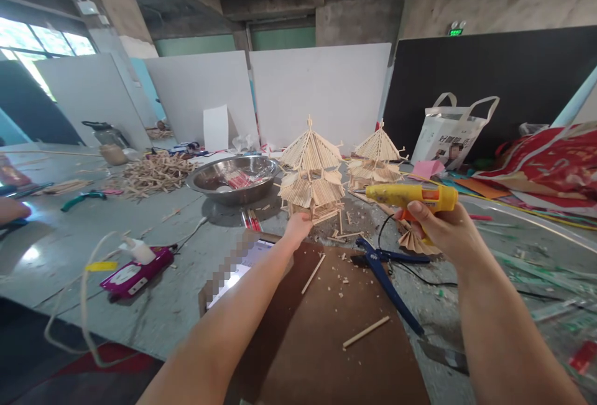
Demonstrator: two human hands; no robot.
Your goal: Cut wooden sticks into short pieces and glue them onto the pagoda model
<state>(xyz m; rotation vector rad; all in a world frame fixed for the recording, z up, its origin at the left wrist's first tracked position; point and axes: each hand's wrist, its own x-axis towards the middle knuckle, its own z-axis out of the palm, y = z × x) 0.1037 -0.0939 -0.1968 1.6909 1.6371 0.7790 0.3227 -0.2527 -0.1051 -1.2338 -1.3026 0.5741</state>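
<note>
My left hand (297,229) touches the roofed tower (311,151), its grip hidden, my right hand (450,228) clutches the glue gun (394,193), and sticks (366,332) by the board's (321,349) edges remain.

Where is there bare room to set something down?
Mostly bare: the brown board between the left forearm and the lower loose stick; grey surface between the purple device and phone. Crowded: below the glue gun, with the blue-handled tool and cord.
</note>
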